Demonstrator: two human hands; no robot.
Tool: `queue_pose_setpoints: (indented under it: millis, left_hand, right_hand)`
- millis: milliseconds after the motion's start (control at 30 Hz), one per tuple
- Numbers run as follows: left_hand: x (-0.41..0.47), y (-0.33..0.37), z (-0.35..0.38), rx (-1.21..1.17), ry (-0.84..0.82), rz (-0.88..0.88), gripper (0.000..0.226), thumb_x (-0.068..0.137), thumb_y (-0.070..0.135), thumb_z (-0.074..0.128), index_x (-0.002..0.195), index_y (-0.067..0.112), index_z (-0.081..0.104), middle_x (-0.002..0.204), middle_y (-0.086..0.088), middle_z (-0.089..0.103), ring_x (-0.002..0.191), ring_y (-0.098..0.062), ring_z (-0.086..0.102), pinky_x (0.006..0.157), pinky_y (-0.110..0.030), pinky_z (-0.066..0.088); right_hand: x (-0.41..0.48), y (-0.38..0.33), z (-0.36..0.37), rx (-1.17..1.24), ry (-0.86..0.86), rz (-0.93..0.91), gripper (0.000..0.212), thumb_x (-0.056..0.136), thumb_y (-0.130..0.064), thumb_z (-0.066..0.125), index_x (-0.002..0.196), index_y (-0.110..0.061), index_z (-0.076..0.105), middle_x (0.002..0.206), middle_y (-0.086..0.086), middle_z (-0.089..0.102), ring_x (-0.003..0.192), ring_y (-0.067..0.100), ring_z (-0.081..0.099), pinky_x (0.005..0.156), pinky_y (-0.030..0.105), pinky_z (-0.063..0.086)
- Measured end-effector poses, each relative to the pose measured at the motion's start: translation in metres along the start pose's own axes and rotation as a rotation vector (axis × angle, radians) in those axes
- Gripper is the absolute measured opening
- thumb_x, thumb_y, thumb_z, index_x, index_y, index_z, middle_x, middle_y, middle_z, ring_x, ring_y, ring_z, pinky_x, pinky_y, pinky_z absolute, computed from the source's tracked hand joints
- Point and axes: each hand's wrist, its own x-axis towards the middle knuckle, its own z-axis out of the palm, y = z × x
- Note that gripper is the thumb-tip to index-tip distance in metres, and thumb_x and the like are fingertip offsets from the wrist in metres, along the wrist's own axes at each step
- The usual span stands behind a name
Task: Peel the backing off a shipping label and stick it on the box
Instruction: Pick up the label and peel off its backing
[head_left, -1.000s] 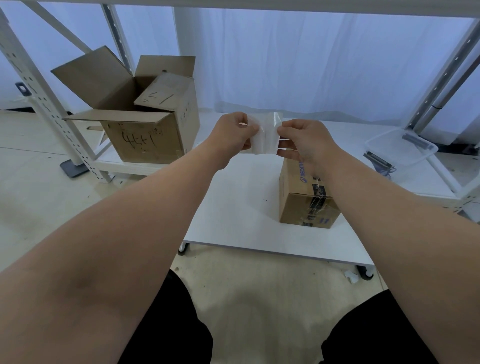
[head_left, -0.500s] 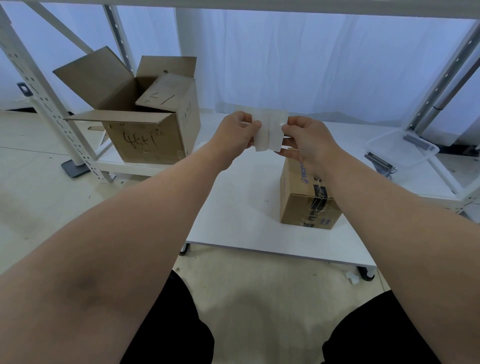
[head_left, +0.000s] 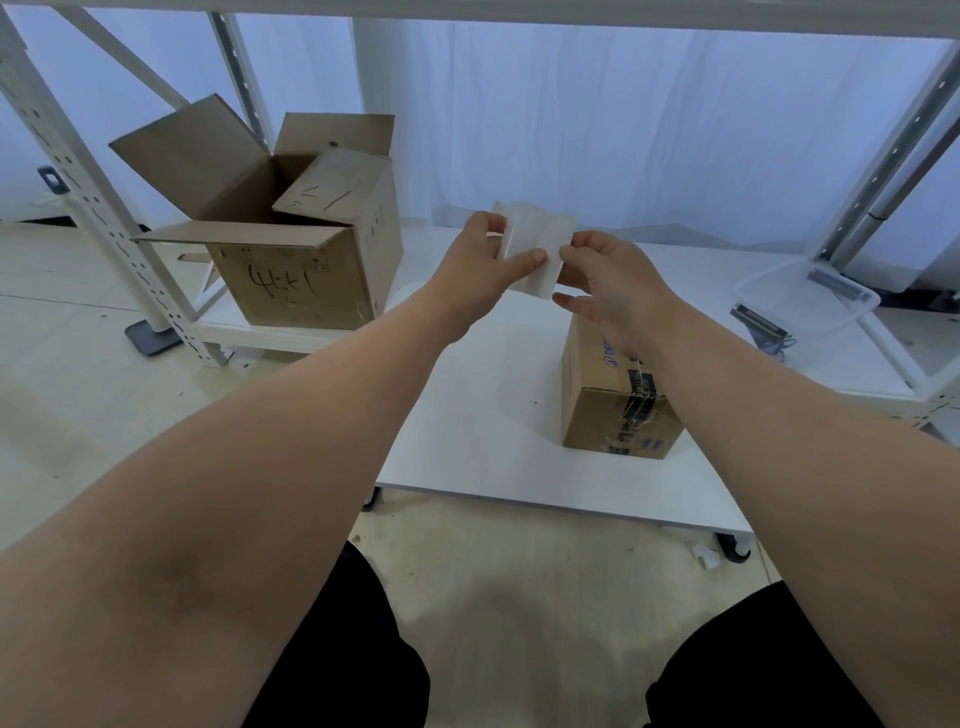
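White curtain (head_left: 623, 130) hung behind a pale metal rack (head_left: 104, 208), whose top was cut off by the frame edge. From the head view, a low white bench (head_left: 467, 415) on castors carried a small taped cardboard box (head_left: 597, 415). Its top face was mostly hidden by the right forearm, and the printing on its side was only partly readable.

Above the bench and just behind the box, the left hand (head_left: 478, 270) and right hand (head_left: 608, 280) held a white shipping label (head_left: 540, 244) in the air. Each grip was a narrow pinch on one side edge, the left thumb lying across the front. Whether the backing had parted from the label could not be told, as the layers blurred together.

An open carton (head_left: 291, 280) with scrawled marks sat on the rack's low shelf to the left, and a clear tub (head_left: 810, 301) to the right.
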Motion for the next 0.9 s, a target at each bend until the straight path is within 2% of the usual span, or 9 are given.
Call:
queue_pose_setpoints:
  millis: [133,233,333,467,667,800,900]
  left_hand:
    - [0.001,0.0,-0.001,0.027,0.026,0.003,0.032,0.088,0.021,0.064,0.112,0.013,0.044,0.116,-0.01,0.06,0.088,-0.015,0.058,0.057,-0.008,0.045]
    - [0.0,0.001,-0.001,0.021,0.025,-0.01,0.023,0.091,0.02,0.061,0.107,0.011,0.047,0.099,-0.003,0.059,0.076,-0.007,0.055,0.049,-0.004,0.042]
    - [0.001,0.001,-0.003,-0.047,0.003,-0.041,0.018,0.093,0.021,0.058,0.105,0.01,0.049,0.089,0.001,0.06,0.075,-0.007,0.058,0.058,-0.007,0.048]
    - [0.003,0.0,-0.005,-0.033,-0.001,-0.075,0.014,0.092,0.018,0.058,0.103,0.012,0.052,0.091,-0.002,0.062,0.078,-0.012,0.061,0.072,-0.019,0.051]
    - [0.005,-0.002,-0.007,0.04,0.058,-0.115,0.021,0.086,0.014,0.063,0.102,0.012,0.05,0.087,-0.004,0.059,0.072,-0.017,0.058,0.07,-0.024,0.052]
    - [0.005,-0.006,-0.009,0.036,0.077,-0.138,0.029,0.085,0.011,0.066,0.106,0.014,0.047,0.101,-0.012,0.061,0.082,-0.024,0.063,0.078,-0.03,0.055]
    - [0.004,-0.006,-0.012,0.051,0.097,-0.146,0.037,0.085,0.014,0.067,0.115,0.013,0.046,0.087,-0.008,0.058,0.071,-0.018,0.06,0.073,-0.026,0.052]
  right_hand:
    - [-0.002,0.0,0.0,-0.017,0.001,-0.014,0.012,0.094,-0.014,0.051,0.091,-0.019,0.061,0.097,-0.001,0.069,0.097,0.012,0.067,0.092,0.034,0.054]
    - [-0.001,0.001,0.0,-0.029,0.034,-0.019,0.008,0.093,-0.014,0.053,0.092,-0.016,0.061,0.108,0.006,0.07,0.103,0.017,0.067,0.091,0.034,0.055]
    - [0.0,0.001,-0.001,-0.027,0.057,-0.027,0.007,0.092,-0.013,0.054,0.091,-0.015,0.061,0.114,0.01,0.069,0.106,0.019,0.067,0.092,0.035,0.055]
    - [0.001,0.0,-0.002,0.003,0.062,-0.022,0.015,0.093,-0.011,0.053,0.083,-0.018,0.061,0.1,0.004,0.069,0.097,0.018,0.068,0.091,0.036,0.055]
    - [0.002,0.002,-0.004,0.005,0.092,-0.018,0.013,0.092,-0.008,0.053,0.09,-0.017,0.063,0.096,0.002,0.068,0.086,0.014,0.066,0.088,0.035,0.056]
    - [0.003,0.004,-0.005,-0.017,0.15,-0.006,0.013,0.089,-0.007,0.058,0.1,-0.011,0.062,0.091,0.004,0.068,0.079,0.015,0.067,0.079,0.032,0.057]
    - [0.004,0.005,-0.008,-0.028,0.196,-0.012,0.016,0.085,-0.007,0.063,0.1,-0.012,0.061,0.089,0.006,0.067,0.074,0.016,0.065,0.07,0.028,0.054]
